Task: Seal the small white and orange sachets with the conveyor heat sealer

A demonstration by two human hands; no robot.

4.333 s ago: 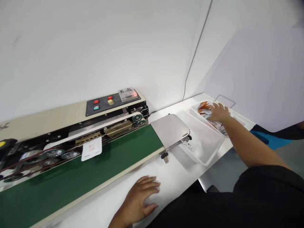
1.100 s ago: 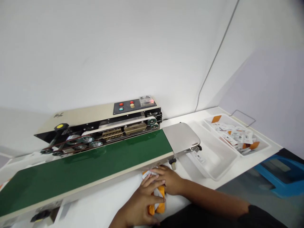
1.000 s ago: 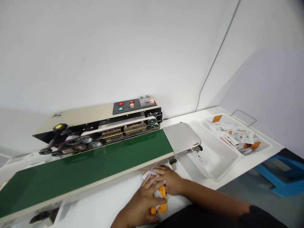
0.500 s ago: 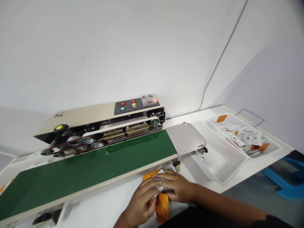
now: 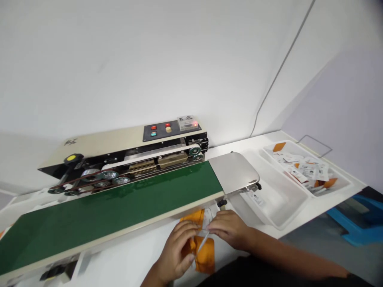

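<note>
You are working at a white table (image 5: 317, 213) with an orange packet (image 5: 206, 259) lying on it just in front of the green conveyor belt (image 5: 119, 195). Your left hand (image 5: 176, 249) is curling over the packet's left side, fingers pressed together. Your right hand (image 5: 230, 229) is pinching a thin white strip (image 5: 203, 242) on the packet between its fingertips and thumb.

Behind the belt, a beige sealing machine (image 5: 125, 149) is sitting against the white wall (image 5: 149, 59), its red light glowing. A steel plate (image 5: 235, 173) is overhanging a white tray (image 5: 277, 195) at the belt's end. Beside that tray, a divided tray (image 5: 344, 183) is holding a heap of white and orange sachets (image 5: 308, 171). A blue crate (image 5: 356, 219) is sitting on the grey floor (image 5: 314, 243) beyond the table's edge.
</note>
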